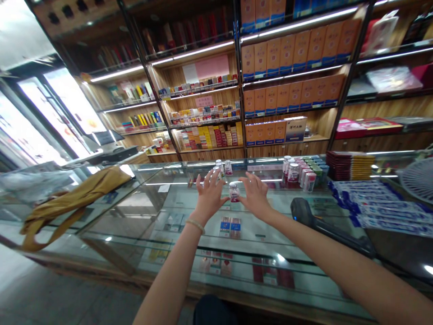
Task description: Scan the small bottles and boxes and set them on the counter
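Note:
A small white bottle with a red-purple label point(234, 192) stands upright on the glass counter, between my two hands. My left hand point(210, 197), with a pale bracelet at the wrist, is to its left, fingers spread. On the other side my right hand point(255, 195) has its fingers apart too. Both thumbs point in toward the bottle's lower part; whether they touch it I cannot tell. Behind my left fingers are a few more bottles, one with a similar label point(228, 167); my fingers partly hide the others.
Rows of small bottles point(308, 180) stand to the right, near stacked red and yellow packs point(350, 165) and blue-white packets point(382, 203). A dark handheld scanner point(301, 211) lies by my right forearm. A mustard-coloured bag point(77, 196) rests at left. Stocked shelves point(291, 74) line the back.

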The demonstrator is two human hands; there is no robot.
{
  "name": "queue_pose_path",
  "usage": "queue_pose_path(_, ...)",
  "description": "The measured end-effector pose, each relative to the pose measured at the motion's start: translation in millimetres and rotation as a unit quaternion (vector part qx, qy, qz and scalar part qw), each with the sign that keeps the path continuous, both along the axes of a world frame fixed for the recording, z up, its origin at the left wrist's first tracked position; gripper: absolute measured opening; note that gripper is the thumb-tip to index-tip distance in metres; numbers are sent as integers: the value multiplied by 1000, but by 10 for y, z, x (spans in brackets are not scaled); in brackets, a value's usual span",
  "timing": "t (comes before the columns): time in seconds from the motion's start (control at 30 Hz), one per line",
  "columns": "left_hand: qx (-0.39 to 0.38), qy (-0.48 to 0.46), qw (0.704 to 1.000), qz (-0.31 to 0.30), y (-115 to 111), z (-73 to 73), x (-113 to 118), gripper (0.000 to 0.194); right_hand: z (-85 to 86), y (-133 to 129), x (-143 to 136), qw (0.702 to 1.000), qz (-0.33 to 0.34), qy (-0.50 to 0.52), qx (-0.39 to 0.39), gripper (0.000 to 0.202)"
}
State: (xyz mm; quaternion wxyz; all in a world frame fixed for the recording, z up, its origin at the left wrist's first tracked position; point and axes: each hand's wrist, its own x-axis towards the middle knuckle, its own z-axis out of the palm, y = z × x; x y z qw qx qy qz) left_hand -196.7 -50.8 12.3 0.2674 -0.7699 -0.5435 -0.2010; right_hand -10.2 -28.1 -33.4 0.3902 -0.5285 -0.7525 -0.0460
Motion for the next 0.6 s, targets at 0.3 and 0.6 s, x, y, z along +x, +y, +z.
queue_pose_path(0.3, -41, 11, 999, -14, 26, -5, 44, 51, -21, 40, -73, 999, 5, -42, -33, 51)
queue_pose_path(0.6, -39, 34, 999, 6, 242, 32, 149, 39, -52, 295, -239, 998, -39, -14, -54, 57)
